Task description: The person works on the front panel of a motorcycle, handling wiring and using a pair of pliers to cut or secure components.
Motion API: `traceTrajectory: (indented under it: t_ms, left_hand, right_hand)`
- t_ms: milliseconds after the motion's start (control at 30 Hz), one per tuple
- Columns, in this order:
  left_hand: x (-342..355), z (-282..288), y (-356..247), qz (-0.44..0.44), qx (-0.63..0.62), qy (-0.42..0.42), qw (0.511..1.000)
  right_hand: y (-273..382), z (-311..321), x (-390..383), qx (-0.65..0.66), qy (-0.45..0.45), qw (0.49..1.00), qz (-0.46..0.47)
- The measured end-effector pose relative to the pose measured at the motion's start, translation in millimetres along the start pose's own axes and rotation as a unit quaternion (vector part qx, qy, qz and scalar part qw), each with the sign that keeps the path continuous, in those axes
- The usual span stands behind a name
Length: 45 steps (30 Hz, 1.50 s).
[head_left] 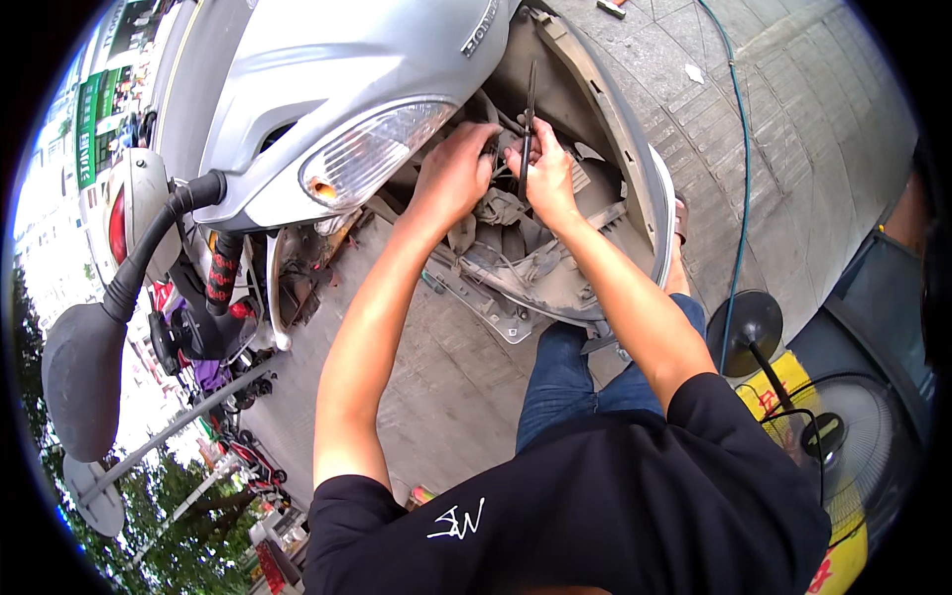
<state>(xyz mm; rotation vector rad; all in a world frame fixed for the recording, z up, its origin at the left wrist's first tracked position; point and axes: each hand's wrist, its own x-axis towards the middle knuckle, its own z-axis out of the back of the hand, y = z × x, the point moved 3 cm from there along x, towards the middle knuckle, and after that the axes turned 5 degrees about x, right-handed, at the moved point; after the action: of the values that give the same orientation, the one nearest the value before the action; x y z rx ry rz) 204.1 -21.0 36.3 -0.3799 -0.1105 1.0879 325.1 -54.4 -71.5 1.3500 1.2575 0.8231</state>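
My right hand (551, 180) grips a long, thin dark tool (530, 104), its exact kind unclear, which points away from me. Close beside it, my left hand (457, 169) is closed, its fingertips at some wires and small parts inside the opened body of a silver scooter (347, 64). What those fingertips pinch is too small and hidden to make out. Both hands are over the cavity behind a curved plastic panel (650, 198). Below them sit dusty grey parts (501, 208) with wiring. The clear headlight (377, 149) lies left of my left hand.
A mirror (84, 382) and handlebar grip (222, 273) stick out at the left. A blue-green hose (744, 149) runs over the paving on the right. A black round-based stand (746, 332) and a fan (843, 441) stand at lower right. Small dark object (611, 9) lies beyond.
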Motion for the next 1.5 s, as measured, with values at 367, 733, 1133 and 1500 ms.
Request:
traceTrajectory:
  t_ms: [367,733,1133,1500]
  left_hand:
    - [42.2,-15.8,18.4,-0.168,0.068,0.19,0.965]
    - [51.4,-32.5,26.9,-0.117,0.0,0.176,0.977]
    - [39.6,-38.5,24.9,-0.112,-0.045,0.087,0.989]
    - [39.9,-37.9,25.9,-0.124,-0.056,0.084,0.987]
  right_hand:
    - [-0.5,6.0,-9.9,0.052,-0.038,0.992,0.111]
    - [-18.1,26.5,-43.3,-0.084,-0.155,0.983,0.044]
    - [-20.8,-6.6,-89.5,-0.148,-0.157,0.976,-0.009]
    - [-22.0,-8.7,-89.3,-0.146,-0.193,0.97,0.002]
